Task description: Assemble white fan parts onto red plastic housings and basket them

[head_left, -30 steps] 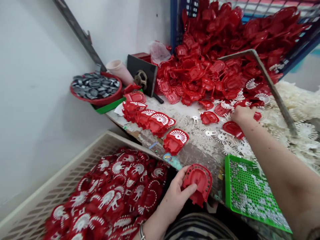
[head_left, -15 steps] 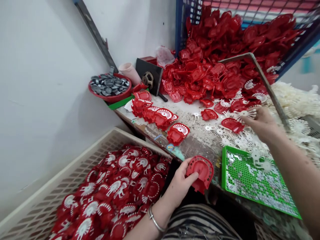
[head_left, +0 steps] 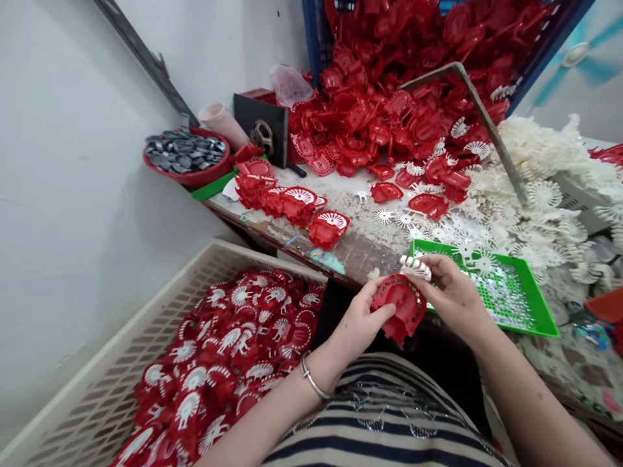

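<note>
The left hand (head_left: 359, 319) pinches a red, arched plastic shell (head_left: 407, 303) with holes along its curve, near the front edge of the counter (head_left: 363, 259). The right hand (head_left: 456, 293) pinches a white, fan-shaped plastic piece (head_left: 416, 268) at the shell's rim, beside a green perforated plastic tray (head_left: 543, 310).

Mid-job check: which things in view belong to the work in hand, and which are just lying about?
Belonging, it seems:
red piece, in the left hand
white fan-shaped piece, in the right hand
loose red pile
loose white heap

Probably just lying about, untouched:
pinkish cup
clear plastic bag
</note>
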A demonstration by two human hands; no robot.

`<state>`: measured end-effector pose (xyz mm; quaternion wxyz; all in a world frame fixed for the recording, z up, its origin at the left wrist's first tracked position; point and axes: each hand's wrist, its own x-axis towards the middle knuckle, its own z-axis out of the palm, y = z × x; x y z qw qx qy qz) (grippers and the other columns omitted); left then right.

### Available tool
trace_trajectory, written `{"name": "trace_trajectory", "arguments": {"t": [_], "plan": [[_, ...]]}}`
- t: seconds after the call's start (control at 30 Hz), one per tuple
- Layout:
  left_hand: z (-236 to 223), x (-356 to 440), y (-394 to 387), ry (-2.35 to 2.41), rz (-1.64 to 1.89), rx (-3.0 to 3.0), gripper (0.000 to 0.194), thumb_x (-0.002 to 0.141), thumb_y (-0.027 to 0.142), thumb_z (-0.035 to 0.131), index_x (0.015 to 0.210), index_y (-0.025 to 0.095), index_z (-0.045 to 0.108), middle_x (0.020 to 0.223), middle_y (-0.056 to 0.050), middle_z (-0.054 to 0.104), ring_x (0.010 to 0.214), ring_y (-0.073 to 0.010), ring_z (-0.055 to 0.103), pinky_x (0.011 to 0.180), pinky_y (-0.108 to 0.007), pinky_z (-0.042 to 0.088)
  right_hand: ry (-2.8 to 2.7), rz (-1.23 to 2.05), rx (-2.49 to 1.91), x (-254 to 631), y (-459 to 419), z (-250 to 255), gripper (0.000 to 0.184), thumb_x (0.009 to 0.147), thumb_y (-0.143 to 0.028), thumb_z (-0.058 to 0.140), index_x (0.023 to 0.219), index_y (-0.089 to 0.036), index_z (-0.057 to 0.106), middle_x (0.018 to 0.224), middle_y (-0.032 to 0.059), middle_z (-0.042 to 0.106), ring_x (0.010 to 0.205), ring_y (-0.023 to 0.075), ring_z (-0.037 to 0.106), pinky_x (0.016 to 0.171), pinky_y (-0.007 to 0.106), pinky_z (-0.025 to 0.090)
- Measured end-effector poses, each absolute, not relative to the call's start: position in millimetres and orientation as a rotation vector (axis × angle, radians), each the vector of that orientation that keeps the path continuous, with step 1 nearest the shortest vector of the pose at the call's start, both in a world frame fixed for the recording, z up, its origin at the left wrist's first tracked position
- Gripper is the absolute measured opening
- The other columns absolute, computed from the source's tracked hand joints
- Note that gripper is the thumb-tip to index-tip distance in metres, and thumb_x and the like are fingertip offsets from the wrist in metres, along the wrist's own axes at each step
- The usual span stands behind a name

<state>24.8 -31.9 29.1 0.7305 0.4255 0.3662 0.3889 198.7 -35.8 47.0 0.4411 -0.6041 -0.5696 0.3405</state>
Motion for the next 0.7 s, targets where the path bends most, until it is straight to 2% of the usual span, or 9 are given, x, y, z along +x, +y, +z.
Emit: {"name": "trace_trajectory", "arguments": {"t": [0.07,0.13,0.2,0.27,0.33,0.4,0.47,0.6,0.7], "plan": [[31,26,-35,0.798,0.846,0.934,0.041,0.074,0.019,0.068,0.114,0.019,0.064,0.107,-0.005,0.071,0.100,-0.0206,0.064,0.094,-0.033,0.047,-1.337,0.921,-1.493,204,-35,47,0.033,0.079,-0.052,0.068,0.090,-0.021,0.061,0.089,0.0049,0.069,0.081,0.0189,0.065,0.078,0.035,0.053],[34,28,-36,0.801,0.844,0.932,0.040,0.073,0.018,0.068,0.113,0.019,0.064,0.107,-0.005,0.071,0.100,-0.0205,0.064,0.095,-0.033,0.047,-1.279,0.894,-1.464,209,-34,52,0.035,0.079,-0.053,0.069,0.089,-0.021,0.062,0.087,0.0035,0.068,0.082,0.0178,0.063,0.081,0.035,0.053],[36,30,-36,0.820,0.849,0.920,0.040,0.072,0.019,0.069,0.112,0.018,0.064,0.107,-0.005,0.071,0.100,-0.0210,0.064,0.095,-0.034,0.047,-1.225,0.854,-1.418,215,-33,59,0.038,0.078,-0.055,0.068,0.096,-0.022,0.061,0.088,0.0020,0.066,0.081,0.0171,0.063,0.078,0.034,0.055],[37,31,-36,0.851,0.856,0.910,0.041,0.071,0.019,0.070,0.111,0.017,0.064,0.107,-0.006,0.072,0.099,-0.0219,0.064,0.095,-0.035,0.047,-1.224,0.864,-1.412,219,-35,67,0.043,0.080,-0.055,0.066,0.110,-0.025,0.058,0.086,0.0004,0.062,0.074,0.0165,0.061,0.066,0.033,0.056],[38,32,-36,0.860,0.862,0.913,0.040,0.071,0.019,0.070,0.111,0.017,0.064,0.106,-0.007,0.072,0.099,-0.0221,0.064,0.094,-0.035,0.047,-1.315,0.906,-1.461,220,-41,73,0.046,0.084,-0.054,0.060,0.123,-0.029,0.055,0.077,-0.0015,0.057,0.061,0.0147,0.057,0.054,0.030,0.052],[38,32,-36,0.847,0.864,0.925,0.039,0.072,0.018,0.068,0.112,0.017,0.064,0.105,-0.006,0.072,0.099,-0.0213,0.064,0.093,-0.034,0.048,-1.469,0.929,-1.510,218,-48,74,0.045,0.088,-0.051,0.056,0.128,-0.031,0.055,0.069,-0.0023,0.054,0.052,0.0131,0.050,0.050,0.030,0.048],[37,32,-36,0.831,0.863,0.942,0.040,0.073,0.016,0.066,0.113,0.017,0.062,0.106,-0.006,0.071,0.098,-0.0199,0.065,0.092,-0.032,0.048,-1.588,0.946,-1.529,213,-54,71,0.041,0.089,-0.048,0.055,0.126,-0.030,0.058,0.069,-0.0012,0.057,0.053,0.0135,0.052,0.053,0.030,0.049],[35,32,-37,0.850,0.837,1.048,0.041,0.073,0.012,0.063,0.114,0.015,0.061,0.106,-0.005,0.070,0.097,-0.0182,0.064,0.093,-0.031,0.048,-1.644,0.947,-1.529,204,-58,65,0.032,0.085,-0.044,0.059,0.109,-0.023,0.059,0.086,0.0030,0.067,0.073,0.0176,0.064,0.066,0.032,0.054],[35,31,-37,0.864,0.799,1.131,0.042,0.074,0.010,0.060,0.116,0.014,0.059,0.105,-0.004,0.069,0.096,-0.0177,0.063,0.093,-0.032,0.047,-1.744,0.817,-1.580,201,-56,66,0.024,0.085,-0.039,0.060,0.101,-0.022,0.061,0.090,0.0034,0.069,0.074,0.0169,0.064,0.069,0.032,0.053]]}}
